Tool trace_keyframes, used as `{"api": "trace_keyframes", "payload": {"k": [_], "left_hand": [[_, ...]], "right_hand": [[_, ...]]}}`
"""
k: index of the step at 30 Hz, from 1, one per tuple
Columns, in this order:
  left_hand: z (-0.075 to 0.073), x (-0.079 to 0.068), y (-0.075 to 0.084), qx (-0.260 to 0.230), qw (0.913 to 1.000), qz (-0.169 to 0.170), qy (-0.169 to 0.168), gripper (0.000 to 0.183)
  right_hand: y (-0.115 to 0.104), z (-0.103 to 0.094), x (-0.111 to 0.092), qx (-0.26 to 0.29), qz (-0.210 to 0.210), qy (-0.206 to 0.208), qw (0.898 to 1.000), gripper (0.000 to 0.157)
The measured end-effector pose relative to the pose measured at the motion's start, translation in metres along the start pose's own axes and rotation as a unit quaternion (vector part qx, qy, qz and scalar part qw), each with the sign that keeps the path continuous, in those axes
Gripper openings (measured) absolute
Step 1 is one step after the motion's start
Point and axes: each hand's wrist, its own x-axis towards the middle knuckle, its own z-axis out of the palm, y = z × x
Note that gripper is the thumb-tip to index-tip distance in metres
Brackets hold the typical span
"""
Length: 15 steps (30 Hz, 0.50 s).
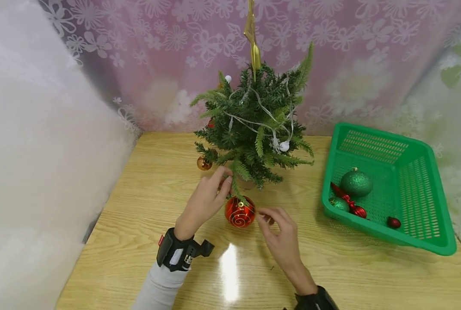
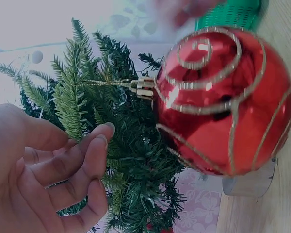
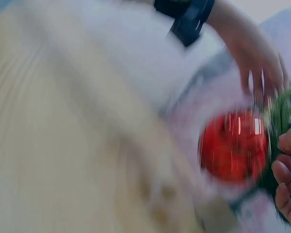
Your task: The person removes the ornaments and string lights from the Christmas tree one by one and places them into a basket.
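Note:
A shiny red bauble [image 1: 239, 212] with gold glitter swirls hangs by a gold cord from a light green sprig [image 2: 70, 92] of the small Christmas tree [image 1: 249, 125]. My left hand [image 1: 205, 193] pinches that sprig between thumb and fingers, left of the bauble's cap. To the bauble's right, my right hand [image 1: 280, 232] has its fingers loosely bent, with nothing seen between them. In the left wrist view the right hand is a blur, apart from the bauble [image 2: 228, 102]. The right wrist view is blurred too, with the bauble [image 3: 235, 145] between both hands.
On the right of the wooden table [image 1: 137, 254] stands a green plastic basket [image 1: 424, 193] with several green and red ornaments. The tree carries a gold topper [image 1: 255, 56], white string lights [image 1: 284, 146] and a small gold bauble [image 1: 204, 163]. A flowered curtain hangs behind.

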Motion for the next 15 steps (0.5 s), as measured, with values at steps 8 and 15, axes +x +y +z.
{"api": "trace_keyframes", "payload": {"k": [8,15], "left_hand": [[0.000,-0.004,0.001,0.015,0.9996,-0.024,0.006,0.013],[-0.001,-0.002,0.000,0.021,0.9996,-0.018,0.008,0.010]], "right_hand": [[-0.025,0.038,0.033,0.011,0.011,-0.004,1.000,0.016],[-0.028,0.034,0.035,0.000,0.009,0.001,1.000,0.021]]}}
